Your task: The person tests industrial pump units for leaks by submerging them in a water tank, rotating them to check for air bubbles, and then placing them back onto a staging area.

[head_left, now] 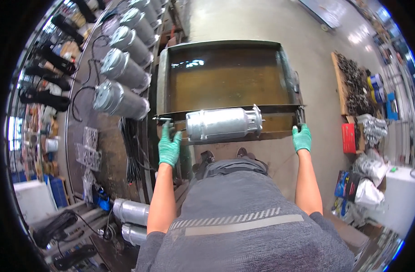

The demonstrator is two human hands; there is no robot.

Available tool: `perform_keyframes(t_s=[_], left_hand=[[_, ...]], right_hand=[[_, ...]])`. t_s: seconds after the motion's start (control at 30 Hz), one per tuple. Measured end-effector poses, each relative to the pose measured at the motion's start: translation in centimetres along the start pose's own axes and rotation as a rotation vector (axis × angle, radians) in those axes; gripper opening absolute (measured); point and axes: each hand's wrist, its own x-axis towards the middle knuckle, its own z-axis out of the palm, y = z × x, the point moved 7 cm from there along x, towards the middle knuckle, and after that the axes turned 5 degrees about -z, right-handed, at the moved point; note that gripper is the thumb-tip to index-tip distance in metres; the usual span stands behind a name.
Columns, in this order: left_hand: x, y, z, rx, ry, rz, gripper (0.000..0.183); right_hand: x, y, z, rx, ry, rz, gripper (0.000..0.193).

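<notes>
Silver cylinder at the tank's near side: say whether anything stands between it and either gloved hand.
Nothing visible stands between the right hand and the silver cylinder; a small dark piece shows between the left hand and the cylinder's left end.

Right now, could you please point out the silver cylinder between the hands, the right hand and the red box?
Silver cylinder [218,124], head view: middle of its body.
Right hand [302,139], head view: glove's back.
Red box [349,138], head view: its red face.
</notes>
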Motion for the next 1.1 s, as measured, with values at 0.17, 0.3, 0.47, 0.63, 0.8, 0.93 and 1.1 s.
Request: perform_keyframes(t_s=[0.17,0.3,0.47,0.63,0.8,0.93,1.1], left_hand=[[1.4,-8.3,-14.0,0.298,0.619,-0.122,0.056],[2.0,-16.4,-20.1,0.617,0.497,-0.522,0.093],[2.3,-14.6,-17.3,0.765,0.176,-0.764,0.105],[2.0,-20.4,-19.2,0.498,0.256,-0.740,0.062],[-5.1,-17.5,-21.6,-0.674,0.519,-0.406,0.029],[-12.1,-3.7,-26.9,-1.356,0.478,-0.107,0.041],[-18.4,9.1,-36.0,-1.252,0.488,0.483,0.056]], right_hand=[[0.7,-8.1,6.0,0.516,-0.486,-0.147,0.053],[1.7,-11.5,10.1,0.452,-0.716,-0.265,0.058],[2.8,-12.7,10.4,0.460,-0.837,-0.237,0.054],[2.5,-14.5,11.0,0.562,-1.017,-0.163,0.060],[2.1,-15.6,10.5,0.654,-1.110,-0.024,0.054],[1.6,-16.8,9.7,0.725,-1.049,-0.068,0.045],[0.0,-21.1,6.3,0.601,-1.035,-0.210,0.035]])
